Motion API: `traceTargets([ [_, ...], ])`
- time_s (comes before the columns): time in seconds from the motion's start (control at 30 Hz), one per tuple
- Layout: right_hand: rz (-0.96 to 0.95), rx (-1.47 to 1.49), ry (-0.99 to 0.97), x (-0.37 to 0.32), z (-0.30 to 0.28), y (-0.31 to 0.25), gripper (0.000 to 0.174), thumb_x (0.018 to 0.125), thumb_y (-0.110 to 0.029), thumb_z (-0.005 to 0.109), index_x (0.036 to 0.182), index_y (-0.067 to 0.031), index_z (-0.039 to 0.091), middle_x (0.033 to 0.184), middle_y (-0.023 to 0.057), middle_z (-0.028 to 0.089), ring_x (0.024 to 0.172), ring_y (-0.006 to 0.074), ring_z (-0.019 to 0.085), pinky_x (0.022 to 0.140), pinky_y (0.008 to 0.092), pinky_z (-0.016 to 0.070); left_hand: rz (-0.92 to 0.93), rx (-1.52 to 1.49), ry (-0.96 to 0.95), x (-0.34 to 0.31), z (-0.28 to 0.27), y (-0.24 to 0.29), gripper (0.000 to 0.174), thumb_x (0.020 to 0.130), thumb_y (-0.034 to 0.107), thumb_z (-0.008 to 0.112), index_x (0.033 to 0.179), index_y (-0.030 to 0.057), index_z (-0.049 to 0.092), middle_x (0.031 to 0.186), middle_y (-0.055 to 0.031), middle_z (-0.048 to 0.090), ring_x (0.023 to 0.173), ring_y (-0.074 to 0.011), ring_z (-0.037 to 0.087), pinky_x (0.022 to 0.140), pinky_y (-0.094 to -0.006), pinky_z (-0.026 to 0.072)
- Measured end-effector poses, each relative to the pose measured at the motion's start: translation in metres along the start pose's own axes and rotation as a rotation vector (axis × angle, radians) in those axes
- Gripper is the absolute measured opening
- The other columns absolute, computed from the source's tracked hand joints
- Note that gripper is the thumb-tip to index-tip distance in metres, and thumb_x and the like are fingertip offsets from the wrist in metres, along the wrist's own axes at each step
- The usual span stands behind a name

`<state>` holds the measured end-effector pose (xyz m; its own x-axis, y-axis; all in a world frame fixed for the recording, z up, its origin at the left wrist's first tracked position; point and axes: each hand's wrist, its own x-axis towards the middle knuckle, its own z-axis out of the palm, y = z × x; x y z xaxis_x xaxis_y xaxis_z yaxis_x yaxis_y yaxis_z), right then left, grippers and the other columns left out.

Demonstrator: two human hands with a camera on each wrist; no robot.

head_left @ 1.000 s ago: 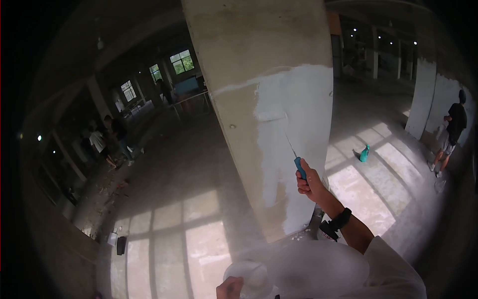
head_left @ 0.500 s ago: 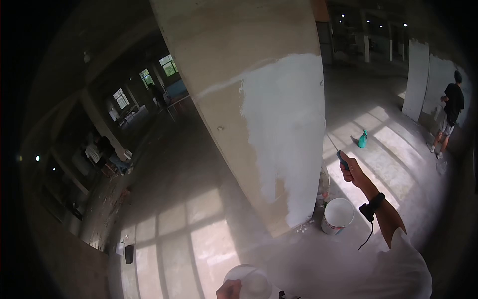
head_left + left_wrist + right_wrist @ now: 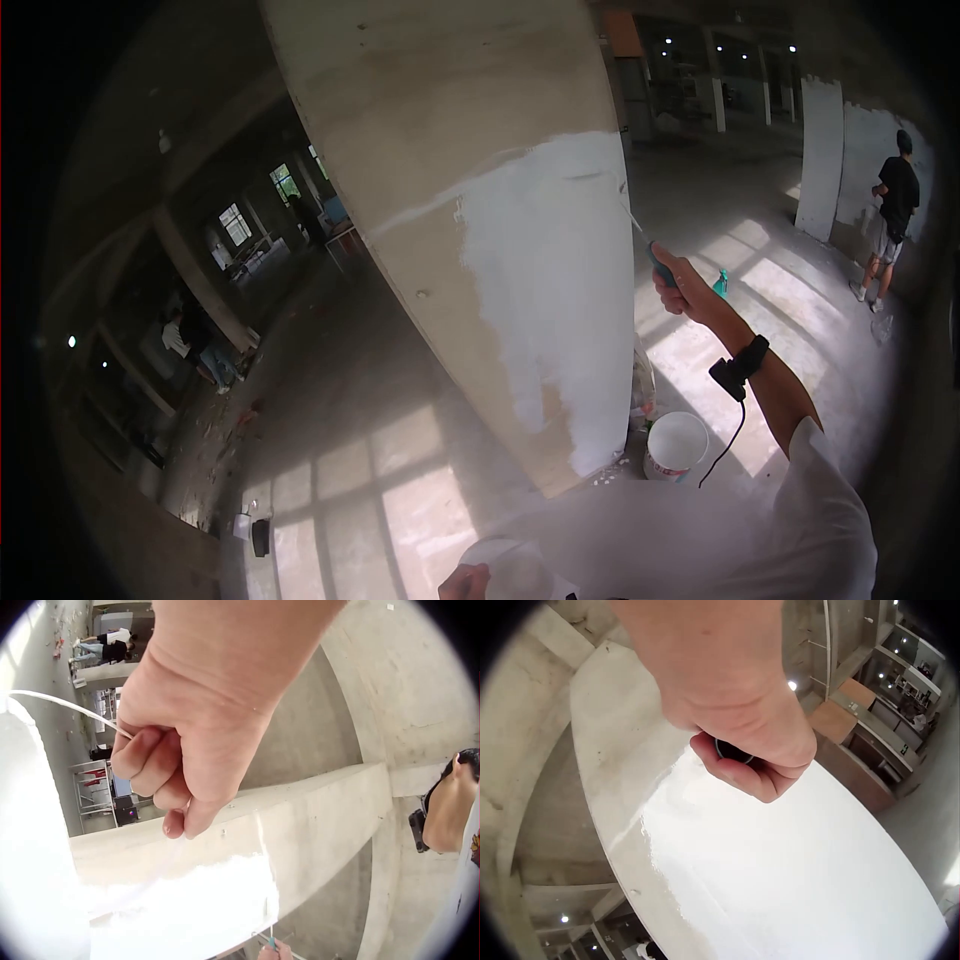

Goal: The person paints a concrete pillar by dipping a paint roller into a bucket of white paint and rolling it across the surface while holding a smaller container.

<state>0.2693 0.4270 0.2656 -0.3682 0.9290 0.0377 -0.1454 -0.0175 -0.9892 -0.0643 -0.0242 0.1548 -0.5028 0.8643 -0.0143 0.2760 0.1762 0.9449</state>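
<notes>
My right hand [image 3: 690, 290] grips the teal handle [image 3: 661, 264] of a small paint roller, whose thin metal rod [image 3: 637, 222] points up to the right edge of a pillar [image 3: 400, 150]. The roller's head blends into the white coat [image 3: 550, 270] on the pillar's face. From the right wrist view, the fingers [image 3: 757, 784] curl round the dark handle end. At the bottom of the head view my left hand [image 3: 464, 583] holds a white bucket [image 3: 488, 547]. In the left wrist view its fingers are curled round the bucket's wire handle [image 3: 71, 704].
A second white bucket [image 3: 653, 462] stands on the floor at the pillar's foot. Behind it are a green spray bottle [image 3: 721, 284] and a person [image 3: 900, 200] at another wall. Two people bend over debris at far left. A dark object [image 3: 261, 538] lies on the floor.
The roller has left the middle of the pillar, swung out to the right past its edge, then come up to the upper right edge. The left hand still holds the bucket.
</notes>
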Motion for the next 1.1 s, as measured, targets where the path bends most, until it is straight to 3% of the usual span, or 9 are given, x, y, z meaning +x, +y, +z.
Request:
traceTargets([
  [0.17,0.012,0.055,-0.051,0.004,0.03,0.007,0.063,0.09,-0.071,0.045,0.066,-0.0133,0.037,0.052,-0.0076,0.021,0.04,0.0056,0.016,0.038,0.025,0.014,0.06,0.013,-0.011,0.011,0.006,0.0,0.017,0.096,0.013,0.06,0.088,-0.0019,0.063,0.072,0.0024,0.053,0.067,-0.0063,0.044,0.06,-0.0221,0.0385],
  [0.2,0.034,0.04,-0.05,0.002,0.035,0.018,0.065,0.088,-0.074,0.045,0.065,-0.0139,0.037,0.05,-0.0073,0.022,0.038,0.0066,0.021,0.037,0.0266,0.0181,0.041,0.013,-0.027,0.012,0.006,0.002,0.018,0.096,0.013,0.06,0.087,-0.0017,0.062,0.072,0.0028,0.052,0.067,-0.0061,0.043,0.059,-0.022,0.0379],
  [0.37,0.266,0.08,0.002,-0.018,0.053,0.095,0.064,0.087,-0.072,0.05,0.064,-0.0141,0.038,0.049,-0.0061,0.025,0.038,0.0076,0.022,0.038,0.0271,0.0167,-0.032,-0.043,-0.075,0.014,0.012,0.018,0.019,0.097,0.013,0.06,0.083,-0.0001,0.059,0.072,0.0046,0.048,0.066,-0.0052,0.04,0.058,-0.0215,0.0347],
  [0.47,0.361,0.053,0.031,-0.037,0.063,0.125,0.063,0.088,-0.07,0.051,0.063,-0.0146,0.037,0.049,-0.0059,0.026,0.038,0.0078,0.022,0.037,0.0273,0.0163,0.014,-0.057,-0.062,0.014,0.015,0.011,0.019,0.097,0.013,0.059,0.082,0.0011,0.057,0.072,0.0051,0.047,0.067,-0.0049,0.04,0.058,-0.0209,0.0343],
  [0.53,0.321,0.037,0.073,-0.036,0.068,0.137,0.061,0.09,-0.067,0.051,0.061,-0.0151,0.037,0.049,-0.0057,0.027,0.038,0.0077,0.022,0.036,0.0275,0.0159,-0.01,-0.038,-0.068,0.013,0.011,0.01,0.018,0.097,0.012,0.059,0.083,0.001,0.059,0.074,0.0048,0.049,0.067,-0.0048,0.041,0.059,-0.0207,0.0356],
  [0.63,0.232,0.008,0.11,-0.026,0.075,0.126,0.061,0.091,-0.066,0.049,0.06,-0.015,0.036,0.049,-0.0057,0.028,0.037,0.0075,0.021,0.035,0.0275,0.0154,-0.023,-0.052,-0.047,0.009,0.008,0.014,0.016,0.097,0.01,0.059,0.085,0.0003,0.061,0.076,0.0044,0.052,0.069,-0.0048,0.044,0.062,-0.0203,0.0379],
  [0.9,0.007,-0.083,0.055,0.014,0.082,0.022,0.065,0.089,-0.071,0.047,0.06,-0.0139,0.036,0.049,-0.0061,0.024,0.038,0.0073,0.019,0.037,0.0267,0.0152,-0.014,-0.062,-0.046,0.002,0.008,0.003,0.014,0.097,0.007,0.059,0.086,-0.0007,0.062,0.079,0.0038,0.055,0.074,-0.0054,0.048,0.067,-0.0199,0.0408],
  [1.0,0.006,-0.018,0.066,0.01,0.095,0.029,0.063,0.091,-0.068,0.048,0.061,-0.0144,0.036,0.05,-0.0062,0.028,0.038,0.0068,0.02,0.035,0.026,0.0168,-0.023,-0.061,-0.056,0.002,0.011,0.003,0.014,0.097,0.007,0.058,0.086,-0.0006,0.062,0.079,0.0034,0.055,0.074,-0.0057,0.048,0.067,-0.0202,0.0406],
  [1.1,0.101,0.011,0.078,-0.002,0.107,0.082,0.064,0.09,-0.07,0.047,0.061,-0.014,0.036,0.049,-0.0062,0.027,0.037,0.0073,0.021,0.034,0.0262,0.0177,-0.034,-0.054,-0.037,0.0,0.011,0.005,0.015,0.096,0.008,0.059,0.085,-0.0007,0.061,0.077,0.0031,0.054,0.072,-0.0062,0.046,0.065,-0.0209,0.04],
])
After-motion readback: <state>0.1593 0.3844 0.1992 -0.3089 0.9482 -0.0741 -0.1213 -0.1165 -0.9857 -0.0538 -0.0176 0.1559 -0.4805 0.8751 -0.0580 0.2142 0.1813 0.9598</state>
